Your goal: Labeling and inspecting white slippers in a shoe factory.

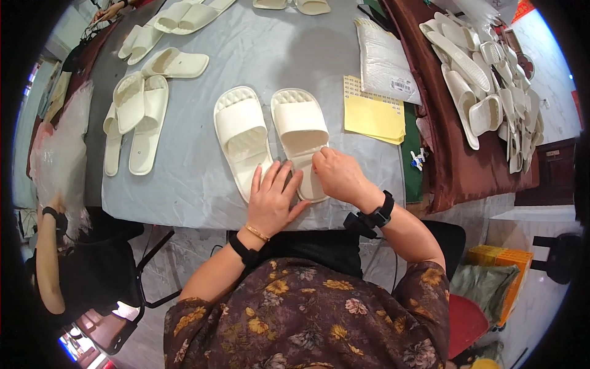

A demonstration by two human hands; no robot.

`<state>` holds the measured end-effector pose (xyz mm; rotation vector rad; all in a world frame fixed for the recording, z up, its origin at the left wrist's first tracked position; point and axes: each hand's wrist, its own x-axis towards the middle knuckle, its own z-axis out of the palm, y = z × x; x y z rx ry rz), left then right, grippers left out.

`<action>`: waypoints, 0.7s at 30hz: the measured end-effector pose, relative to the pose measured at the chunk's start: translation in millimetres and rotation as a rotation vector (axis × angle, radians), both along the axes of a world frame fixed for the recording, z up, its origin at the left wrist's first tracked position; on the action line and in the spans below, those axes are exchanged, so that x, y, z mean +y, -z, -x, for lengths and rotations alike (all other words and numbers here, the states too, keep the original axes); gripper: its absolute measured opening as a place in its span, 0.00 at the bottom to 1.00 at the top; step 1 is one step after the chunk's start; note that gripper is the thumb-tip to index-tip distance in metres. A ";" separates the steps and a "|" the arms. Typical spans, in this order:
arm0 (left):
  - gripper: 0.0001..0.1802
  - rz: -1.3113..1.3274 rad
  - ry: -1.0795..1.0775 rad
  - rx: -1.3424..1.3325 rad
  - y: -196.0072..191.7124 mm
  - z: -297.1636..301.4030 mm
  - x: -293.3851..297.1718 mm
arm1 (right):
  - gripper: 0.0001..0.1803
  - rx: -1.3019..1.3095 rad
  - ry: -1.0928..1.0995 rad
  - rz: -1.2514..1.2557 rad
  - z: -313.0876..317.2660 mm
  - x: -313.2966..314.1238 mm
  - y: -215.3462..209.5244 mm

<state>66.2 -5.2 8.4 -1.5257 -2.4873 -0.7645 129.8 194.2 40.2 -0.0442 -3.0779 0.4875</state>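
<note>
A pair of cream slide slippers lies side by side in front of me, toes away: a left slipper (241,128) and a right slipper (300,119), each with a wide strap and a quilted insole. My left hand (273,195) rests with fingers spread over the heel ends, touching both. Against the inner sole of the right slipper, just behind its strap, my right hand (344,177) is closed in a pinch. Whatever sits between those fingertips is hidden.
Yellow label sheets (370,120) and a white plastic mailer (387,58) lie at right. More slippers (147,123) are on the grey-covered table's left side. A slipper pile (491,86) sits on the brown-covered surface. At far left, another person's arm (48,264) reaches into clear plastic (61,154).
</note>
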 end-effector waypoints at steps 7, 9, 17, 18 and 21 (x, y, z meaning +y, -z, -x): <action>0.32 0.003 0.004 -0.002 -0.5 0.8 -1.0 | 0.05 0.044 0.116 0.193 -4.5 3.2 3.3; 0.32 0.009 -0.006 -0.006 0.8 0.9 -1.6 | 0.04 0.085 0.084 0.197 -7.2 5.6 3.3; 0.37 -0.073 -0.003 -0.058 10.6 -2.2 -2.2 | 0.06 -0.058 -0.045 0.038 2.6 15.0 -8.6; 0.37 -0.080 0.015 -0.049 11.0 -2.9 -2.9 | 0.07 -0.106 -0.051 0.004 8.3 15.3 -9.1; 0.37 -0.085 0.036 -0.023 13.6 -2.9 -4.6 | 0.06 -0.126 -0.111 -0.051 17.8 16.6 -8.0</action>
